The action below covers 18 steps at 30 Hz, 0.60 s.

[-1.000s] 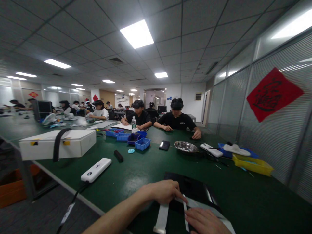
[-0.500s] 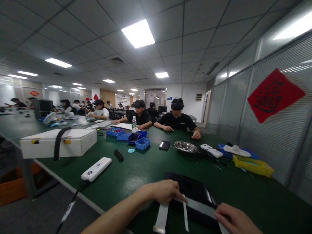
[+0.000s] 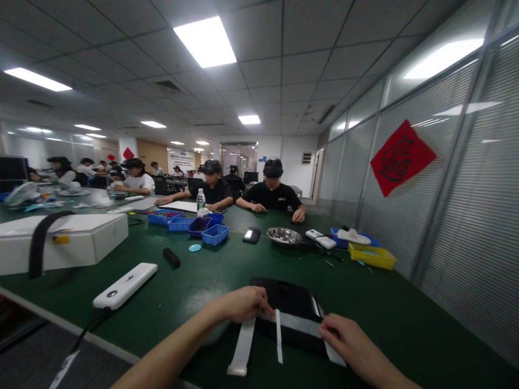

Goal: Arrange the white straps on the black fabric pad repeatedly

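Observation:
A glossy black panel point(image 3: 287, 293) lies on the green table in front of me. Across its near side runs a flat grey-white ribbon cable point(image 3: 300, 323), whose left end point(image 3: 242, 348) hangs towards me with a connector at its tip. My left hand point(image 3: 248, 302) is closed at the cable's left bend, its fingertips partly hidden. Beside those fingertips, a narrow white strip point(image 3: 279, 337) crosses the cable. My right hand point(image 3: 344, 336) pinches the cable near the panel's right edge, and a pale end point(image 3: 335, 355) shows below the fingers.
Left of me lie a white power bank point(image 3: 125, 285) with a cord, a black block point(image 3: 171, 257) and a white box point(image 3: 101, 232). Farther off are blue bins point(image 3: 215, 234), a metal bowl point(image 3: 284, 236) and a yellow tray point(image 3: 371, 255). Several people sit beyond.
My view has turned right, so the scene sits farther left. My left index finger, earlier stretched along the cable to the narrow strip, is now drawn in more. The right hand keeps its pinch.

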Each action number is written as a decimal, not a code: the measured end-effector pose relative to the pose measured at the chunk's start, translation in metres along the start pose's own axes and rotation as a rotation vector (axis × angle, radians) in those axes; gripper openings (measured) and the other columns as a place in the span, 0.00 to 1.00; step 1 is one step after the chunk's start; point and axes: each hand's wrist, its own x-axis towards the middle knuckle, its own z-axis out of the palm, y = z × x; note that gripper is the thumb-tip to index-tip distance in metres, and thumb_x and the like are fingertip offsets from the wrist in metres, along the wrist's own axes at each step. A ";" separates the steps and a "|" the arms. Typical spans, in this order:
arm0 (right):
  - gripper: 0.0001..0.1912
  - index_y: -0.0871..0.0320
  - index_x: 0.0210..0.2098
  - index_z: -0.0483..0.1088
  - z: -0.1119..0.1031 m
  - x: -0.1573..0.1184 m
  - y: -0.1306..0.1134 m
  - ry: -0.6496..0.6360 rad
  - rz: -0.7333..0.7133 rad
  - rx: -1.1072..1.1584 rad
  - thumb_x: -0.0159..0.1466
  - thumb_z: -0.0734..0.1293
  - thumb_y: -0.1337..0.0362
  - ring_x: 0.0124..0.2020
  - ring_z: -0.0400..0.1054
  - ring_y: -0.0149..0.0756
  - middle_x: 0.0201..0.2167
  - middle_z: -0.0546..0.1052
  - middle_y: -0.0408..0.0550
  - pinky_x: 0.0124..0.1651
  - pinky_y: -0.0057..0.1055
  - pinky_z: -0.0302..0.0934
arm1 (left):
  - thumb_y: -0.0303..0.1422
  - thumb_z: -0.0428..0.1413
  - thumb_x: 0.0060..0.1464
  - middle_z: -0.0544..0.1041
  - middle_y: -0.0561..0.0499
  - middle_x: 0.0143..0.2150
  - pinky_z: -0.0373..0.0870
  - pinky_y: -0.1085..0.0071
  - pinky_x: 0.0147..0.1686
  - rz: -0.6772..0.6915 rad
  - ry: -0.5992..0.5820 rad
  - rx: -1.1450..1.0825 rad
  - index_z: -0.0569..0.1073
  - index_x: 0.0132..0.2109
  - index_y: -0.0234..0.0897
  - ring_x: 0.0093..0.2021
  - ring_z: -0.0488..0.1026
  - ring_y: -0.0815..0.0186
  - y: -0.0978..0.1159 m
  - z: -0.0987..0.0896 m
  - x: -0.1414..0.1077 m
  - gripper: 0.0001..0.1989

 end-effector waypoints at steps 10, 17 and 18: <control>0.17 0.57 0.34 0.74 -0.002 -0.002 -0.005 0.008 0.016 0.020 0.64 0.58 0.54 0.36 0.69 0.36 0.36 0.76 0.47 0.37 0.28 0.61 | 0.21 0.53 0.49 0.70 0.52 0.48 0.62 0.71 0.49 -0.056 -0.029 -0.031 0.75 0.47 0.45 0.49 0.66 0.66 -0.018 -0.013 -0.013 0.20; 0.16 0.57 0.35 0.74 -0.013 0.008 -0.006 0.055 0.008 0.038 0.63 0.60 0.54 0.34 0.68 0.35 0.33 0.75 0.46 0.35 0.28 0.60 | 0.25 0.50 0.52 0.72 0.52 0.45 0.65 0.75 0.43 -0.209 0.166 -0.006 0.75 0.44 0.42 0.42 0.70 0.68 -0.041 -0.013 -0.014 0.15; 0.15 0.57 0.36 0.74 -0.016 0.011 -0.009 0.072 0.003 0.026 0.62 0.60 0.55 0.33 0.68 0.35 0.33 0.75 0.46 0.35 0.28 0.60 | 0.26 0.48 0.53 0.73 0.52 0.44 0.65 0.75 0.43 -0.260 0.211 0.030 0.75 0.44 0.41 0.41 0.71 0.68 -0.047 -0.012 -0.013 0.14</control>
